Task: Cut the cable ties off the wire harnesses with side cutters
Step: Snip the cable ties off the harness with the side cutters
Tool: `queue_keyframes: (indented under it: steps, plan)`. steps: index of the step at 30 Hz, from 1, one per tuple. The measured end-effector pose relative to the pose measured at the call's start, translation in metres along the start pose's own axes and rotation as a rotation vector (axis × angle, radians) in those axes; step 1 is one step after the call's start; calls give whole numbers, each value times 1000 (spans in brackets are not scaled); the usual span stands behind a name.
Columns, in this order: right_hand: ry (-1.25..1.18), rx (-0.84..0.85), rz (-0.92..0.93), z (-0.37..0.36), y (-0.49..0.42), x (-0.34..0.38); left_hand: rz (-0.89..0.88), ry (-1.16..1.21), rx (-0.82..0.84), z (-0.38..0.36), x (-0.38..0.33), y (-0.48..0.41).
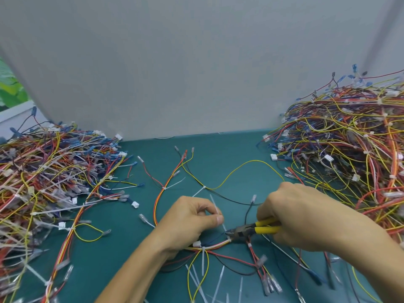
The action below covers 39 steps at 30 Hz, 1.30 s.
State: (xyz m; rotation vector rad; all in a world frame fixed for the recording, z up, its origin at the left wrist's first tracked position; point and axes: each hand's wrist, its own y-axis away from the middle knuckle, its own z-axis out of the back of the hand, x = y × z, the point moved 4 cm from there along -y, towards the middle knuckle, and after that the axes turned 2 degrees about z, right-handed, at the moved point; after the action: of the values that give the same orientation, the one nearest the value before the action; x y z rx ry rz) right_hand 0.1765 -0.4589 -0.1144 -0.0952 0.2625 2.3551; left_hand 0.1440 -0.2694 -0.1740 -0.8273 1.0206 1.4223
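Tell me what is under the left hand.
A white plastic connector and bundled red, yellow and white wires poke out beneath the left hand; whatever lies under its palm is covered.

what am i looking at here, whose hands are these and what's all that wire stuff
There is no machine: one camera worn on a person's head looks down at their two bare hands. The left hand pinches a white cable tie on a wire harness spread over the green mat. The right hand grips yellow-handled side cutters, with the tip at the harness bundle. More tangled harnesses form a left pile and a right pile. Some loose ties lie nearest the camera.
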Motion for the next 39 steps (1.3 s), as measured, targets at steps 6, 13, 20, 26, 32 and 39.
queue_keyframes:
  steps: [6,13,20,26,32,39]
  plan:
    - [-70,39,-17,0,-1,-5,119,369,-84,6,0,-3]
    - [-314,35,83,-4,-1,6,149,605,-33,16,-2,-1]
    - [-280,-23,-37,-29,-20,-8,160,639,-38,28,2,1]
    - [-228,-113,-146,-32,-20,-28,180,593,-30,20,4,4]
    - [-314,-113,-75,-11,-13,-24,-128,-109,129,28,-11,15]
    - [-200,9,-23,-4,-1,-10,-120,-467,148,8,-7,16]
